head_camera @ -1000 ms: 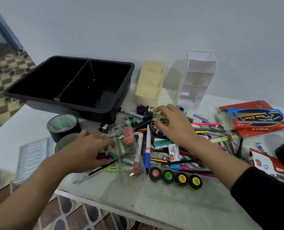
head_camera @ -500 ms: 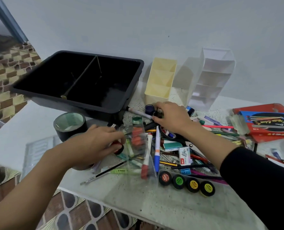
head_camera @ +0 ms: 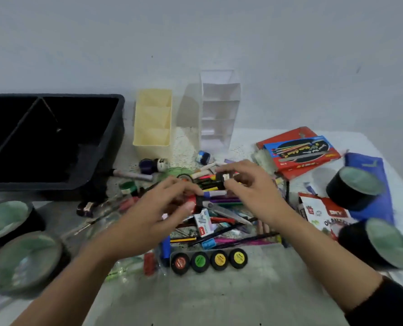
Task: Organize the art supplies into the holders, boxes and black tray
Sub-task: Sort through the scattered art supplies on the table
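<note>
A heap of pens, markers and pencils (head_camera: 221, 200) lies mid-table. My left hand (head_camera: 146, 222) hovers over it and pinches a small red paint pot (head_camera: 193, 205) with a black cap. Just to its right, my right hand (head_camera: 254, 194) pinches a small black pot (head_camera: 223, 177) with a pale label above the heap. The black tray (head_camera: 101, 182), divided in two, stands at the back left. Beside it are a yellow holder (head_camera: 153, 123) and a clear tiered holder (head_camera: 219, 109). Nothing shows inside the tray or either holder.
A row of several paint pots (head_camera: 208, 260) lies near the front edge. Tape rolls sit at the left (head_camera: 7, 220) and right (head_camera: 356, 187). A red crayon box (head_camera: 299, 151), an oil pastel box (head_camera: 325, 215) and a blue pouch (head_camera: 370, 165) lie at the right. Scissors (head_camera: 224, 210) are in the heap.
My left hand left the clear plastic bag and came to the middle of the heap with a red pot. My right hand lifted a dark pot from near the yellow holder. The view swung right.
</note>
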`<state>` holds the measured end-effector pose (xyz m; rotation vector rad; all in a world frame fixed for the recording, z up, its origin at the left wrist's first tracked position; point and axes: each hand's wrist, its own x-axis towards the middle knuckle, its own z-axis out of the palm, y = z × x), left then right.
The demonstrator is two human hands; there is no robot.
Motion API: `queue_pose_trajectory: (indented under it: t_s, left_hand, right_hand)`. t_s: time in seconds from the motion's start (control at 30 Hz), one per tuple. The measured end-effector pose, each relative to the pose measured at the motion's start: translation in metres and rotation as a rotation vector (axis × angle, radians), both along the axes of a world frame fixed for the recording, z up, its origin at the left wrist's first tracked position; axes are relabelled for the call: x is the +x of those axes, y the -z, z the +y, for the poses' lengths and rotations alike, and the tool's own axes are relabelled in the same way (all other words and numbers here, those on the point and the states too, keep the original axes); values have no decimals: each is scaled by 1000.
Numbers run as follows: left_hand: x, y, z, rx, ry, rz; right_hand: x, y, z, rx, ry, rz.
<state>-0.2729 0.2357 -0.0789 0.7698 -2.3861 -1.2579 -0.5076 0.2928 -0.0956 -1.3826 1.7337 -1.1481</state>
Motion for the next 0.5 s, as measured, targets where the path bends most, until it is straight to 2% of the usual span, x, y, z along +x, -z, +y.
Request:
queue_pose_trajectory:
  t_s: [0.13, 0.3, 0.43, 0.5]
  left_hand:
    - [-37, 12, 22, 196, 91, 57]
    - [-69, 28, 47, 206, 209, 22]
    - [-82, 37, 64, 211, 118, 92]
    - [-84, 42, 71, 117, 65, 102]
  right_hand:
    - [-29, -1, 58, -3, 15, -99]
    - [-45, 7, 113, -42, 85, -54]
    - [-49, 17, 137, -118, 45, 177]
    - [-50, 22, 141, -144, 11, 254]
